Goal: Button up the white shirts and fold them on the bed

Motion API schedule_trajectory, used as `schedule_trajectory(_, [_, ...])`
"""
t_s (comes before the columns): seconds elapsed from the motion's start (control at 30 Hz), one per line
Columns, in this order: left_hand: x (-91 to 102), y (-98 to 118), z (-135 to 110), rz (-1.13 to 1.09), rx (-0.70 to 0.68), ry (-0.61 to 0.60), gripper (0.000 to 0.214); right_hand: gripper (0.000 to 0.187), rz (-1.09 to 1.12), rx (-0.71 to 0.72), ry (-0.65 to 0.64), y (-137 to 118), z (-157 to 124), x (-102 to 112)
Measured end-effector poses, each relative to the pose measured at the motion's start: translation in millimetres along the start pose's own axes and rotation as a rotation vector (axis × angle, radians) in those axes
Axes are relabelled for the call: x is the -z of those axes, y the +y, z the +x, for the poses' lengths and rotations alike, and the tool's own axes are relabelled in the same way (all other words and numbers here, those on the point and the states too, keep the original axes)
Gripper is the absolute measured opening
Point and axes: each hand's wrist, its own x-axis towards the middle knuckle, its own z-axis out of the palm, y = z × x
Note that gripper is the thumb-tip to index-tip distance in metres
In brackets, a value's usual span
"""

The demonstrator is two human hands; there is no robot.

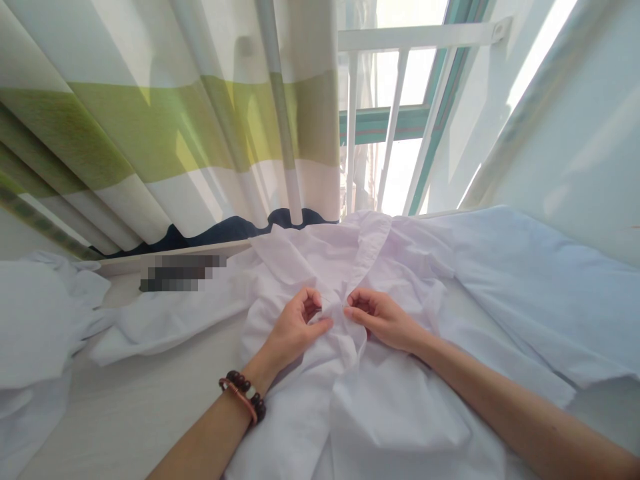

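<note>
A white coat (400, 407) with a collar and long sleeves lies spread out in front of me, its front edges meeting at the middle. My left hand (300, 320), with a beaded bracelet on its wrist, has its fingers closed on the coat's left front edge. Opposite it, my right hand (377, 317) pinches the other front edge between thumb and fingers. Only a small strip of cloth separates the two hands. Any button between the fingertips is too small or hidden to make out.
More white cloth lies in a heap (40, 320) at the left and as a folded piece (550, 287) at the right. A pixelated dark object (175, 273) sits near the back edge. Behind are a green and white curtain (200, 127) and a white railing (420, 39) before a window.
</note>
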Motion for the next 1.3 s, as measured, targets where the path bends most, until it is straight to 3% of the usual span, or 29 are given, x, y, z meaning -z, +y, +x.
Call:
schedule_trajectory(0.43, [-3.4, -3.9, 3.0, 0.166, -0.035, 0.113, 0.037, 0.024, -0.057, 0.025, -0.023, 1.1, -3.0, -2.1])
schedule_trajectory(0.7, [-3.5, -7.9, 2.3, 0.247, -0.099, 0.072, 0.018, 0.014, -0.138, 0.116, 0.12, 0.7, -2.1, -3.7])
schedule_trajectory(0.97, [-1.0, -13.5, 3.4, 0.194, -0.045, 0.112, 0.029, 0.016, -0.259, 0.175, 0.204, 1.8, -0.5, -5.8])
schedule_trajectory(1.2, [-0.7, -11.2, 2.0, 0.244, -0.06, 0.088, 0.021, 0.02, -0.158, 0.039, 0.176, 3.6, -0.3, -4.7])
schedule_trajectory(1.3, [-1.2, -8.0, 1.2, 0.236, -0.062, 0.105, 0.019, 0.018, -0.082, 0.054, 0.14, 2.9, -0.1, -3.0])
